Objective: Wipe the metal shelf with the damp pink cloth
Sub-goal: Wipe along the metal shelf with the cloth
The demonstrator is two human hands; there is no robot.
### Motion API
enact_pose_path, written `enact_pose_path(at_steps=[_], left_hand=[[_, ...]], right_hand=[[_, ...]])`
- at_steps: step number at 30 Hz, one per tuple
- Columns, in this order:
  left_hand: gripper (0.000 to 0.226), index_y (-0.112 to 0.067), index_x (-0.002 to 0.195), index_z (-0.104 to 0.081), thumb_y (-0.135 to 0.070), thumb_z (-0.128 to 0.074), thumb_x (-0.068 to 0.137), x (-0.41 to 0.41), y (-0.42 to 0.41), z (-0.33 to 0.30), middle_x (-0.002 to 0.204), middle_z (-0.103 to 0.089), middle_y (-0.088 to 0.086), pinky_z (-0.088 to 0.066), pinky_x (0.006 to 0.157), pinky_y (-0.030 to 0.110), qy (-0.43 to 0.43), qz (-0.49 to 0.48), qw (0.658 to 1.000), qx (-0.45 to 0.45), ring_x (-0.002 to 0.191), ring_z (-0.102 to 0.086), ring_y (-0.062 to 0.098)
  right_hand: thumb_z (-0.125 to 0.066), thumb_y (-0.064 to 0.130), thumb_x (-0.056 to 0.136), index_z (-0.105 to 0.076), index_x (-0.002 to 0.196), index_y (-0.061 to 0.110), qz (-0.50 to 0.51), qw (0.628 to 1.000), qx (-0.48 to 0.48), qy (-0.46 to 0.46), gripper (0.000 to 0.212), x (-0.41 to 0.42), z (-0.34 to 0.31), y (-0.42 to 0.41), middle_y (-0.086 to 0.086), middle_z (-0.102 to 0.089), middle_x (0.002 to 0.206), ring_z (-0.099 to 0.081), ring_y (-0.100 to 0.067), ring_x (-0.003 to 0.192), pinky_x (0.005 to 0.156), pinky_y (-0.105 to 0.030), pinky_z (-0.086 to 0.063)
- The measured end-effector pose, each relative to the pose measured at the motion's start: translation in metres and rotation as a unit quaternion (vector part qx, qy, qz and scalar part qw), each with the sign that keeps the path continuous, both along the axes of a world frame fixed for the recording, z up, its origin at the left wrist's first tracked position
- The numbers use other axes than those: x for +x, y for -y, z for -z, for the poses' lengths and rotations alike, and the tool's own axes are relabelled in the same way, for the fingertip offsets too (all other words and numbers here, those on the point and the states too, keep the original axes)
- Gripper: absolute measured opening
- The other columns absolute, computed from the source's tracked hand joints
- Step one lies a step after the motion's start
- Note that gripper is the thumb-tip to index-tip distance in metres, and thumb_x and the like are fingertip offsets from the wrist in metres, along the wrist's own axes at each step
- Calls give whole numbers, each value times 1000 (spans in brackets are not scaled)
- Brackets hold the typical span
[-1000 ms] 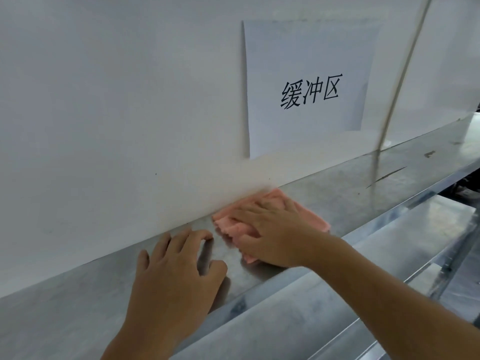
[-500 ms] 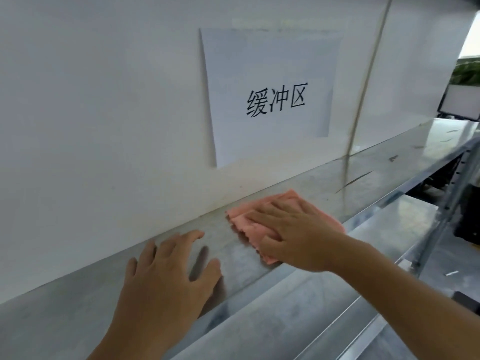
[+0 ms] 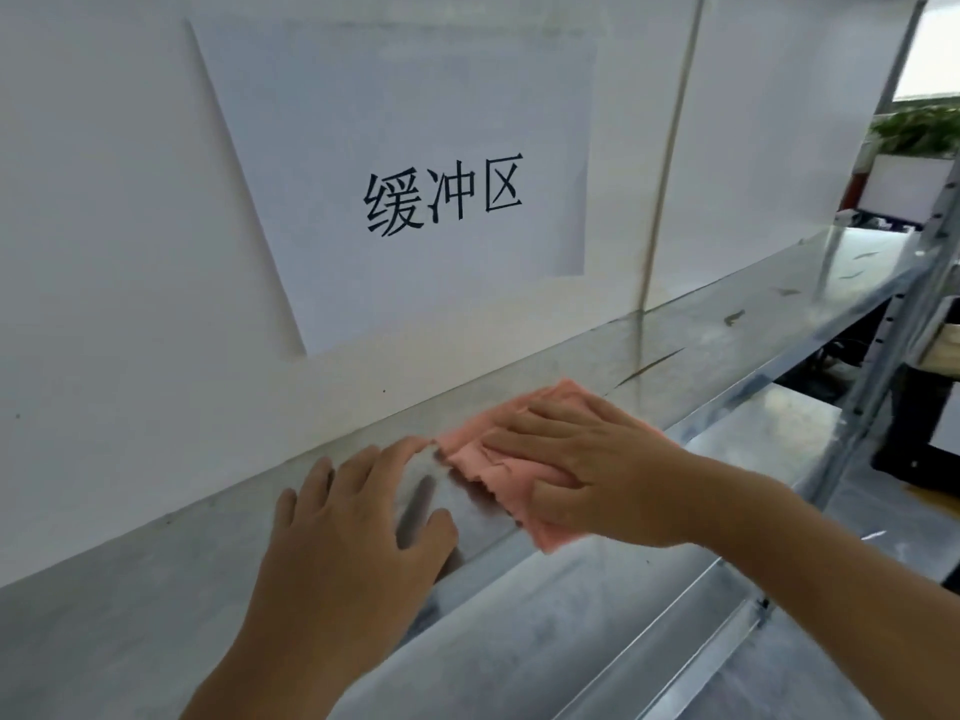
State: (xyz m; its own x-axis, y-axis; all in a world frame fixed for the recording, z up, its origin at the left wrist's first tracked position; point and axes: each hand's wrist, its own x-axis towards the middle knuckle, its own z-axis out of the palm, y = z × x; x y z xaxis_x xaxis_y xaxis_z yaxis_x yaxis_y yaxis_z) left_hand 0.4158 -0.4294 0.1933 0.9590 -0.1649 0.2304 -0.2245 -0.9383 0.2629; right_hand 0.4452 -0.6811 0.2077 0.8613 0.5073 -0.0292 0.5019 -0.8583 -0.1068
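While your right hand (image 3: pixel 597 475) lies flat on the pink cloth (image 3: pixel 488 454), fingers straight and spread, pressing it down on the metal shelf (image 3: pixel 156 615), your left hand (image 3: pixel 348 558) rests beside it, palm down on the bare metal with fingers stretched out and holding nothing. The cloth sits on the narrow top shelf close to the white wall (image 3: pixel 104 252), its frayed near edge reaching the shelf's front lip and one corner hanging just over it. Your left fingertips (image 3: pixel 410 449) come right up to the cloth's left edge; whether they touch it is hard to tell. On the wall above hangs a sheet of paper (image 3: pixel 405 163) printed with three black characters, and a thin cord (image 3: pixel 670 148) runs down the wall to the shelf just right of it. A lower shelf (image 3: pixel 571 641) shows beneath your arms, and dark scuffs mark the top shelf further right
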Motion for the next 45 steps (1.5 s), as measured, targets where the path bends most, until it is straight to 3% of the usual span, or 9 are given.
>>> enact_pose_path(at_steps=[6,12,18,20,23,26,31,39,45], left_hand=[[78,-50,154,-19,-73,-11,80,11,46,-3,158,-41,-16,-26,122,50,-19,-1,1000,-16,147,-33,20],[76,-50,152,-20,-76,-5,82,24,62,0,161,-39,-14,-27,121,53,-23,-6,1000,-1,149,-31,25],[75,-50,152,-21,-73,-5,83,33,66,-4,160,-42,-9,-28,121,56,-28,8,1000,-8,148,-35,28],[74,-48,151,-25,-72,-4,84,38,67,-7,159,-44,-8,-29,120,54,-29,15,999,-6,146,-37,26],[58,-46,152,-28,-64,-16,97,42,68,-8,158,-43,-8,-28,120,51,-34,11,999,-8,144,-36,23],[60,-45,153,-29,-62,-15,98,46,74,-7,161,-40,-7,-27,119,54,-37,5,999,9,146,-34,25],[60,-46,152,-32,-59,-13,97,52,86,-6,161,-41,-5,-26,119,55,-23,-16,1000,2,146,-35,28],[66,-46,147,-40,-62,-9,91,47,127,-1,152,-52,-8,-35,112,53,1,-59,998,15,137,-45,25],[59,-54,146,-36,-59,-13,92,54,164,-7,151,-54,-5,-35,112,57,-27,-102,994,-31,136,-47,28]], right_hand=[[2,75,88,-7,165,48,-14,1000,-1,-2,82,47,-5,0,19,-9,176,-2,-10,163,131,-50,-1],[7,70,87,8,157,56,-11,1000,-3,3,71,13,2,25,27,13,167,13,-2,160,131,-46,12],[5,74,94,-7,166,43,11,1000,-24,0,80,49,-9,8,16,-5,177,2,-12,164,131,-47,4],[23,81,83,-5,166,43,0,999,-39,22,96,46,-2,10,12,-2,178,5,-16,165,131,-54,4],[25,76,88,-17,166,43,17,996,-14,89,94,18,11,18,12,-13,178,-1,-16,165,131,-55,-1],[49,79,58,-13,166,36,-3,996,-78,38,132,14,7,18,5,1,179,8,-27,165,127,-70,0],[8,64,94,-9,165,44,33,999,-1,13,76,58,4,12,9,-5,179,-1,-27,165,125,-71,-3],[14,61,78,-10,165,43,-20,999,37,34,92,39,18,64,5,-17,176,-9,-31,164,125,-70,-3],[6,58,90,-19,165,37,-21,999,44,3,82,85,12,73,2,-13,178,-6,-32,164,122,-75,-2]])
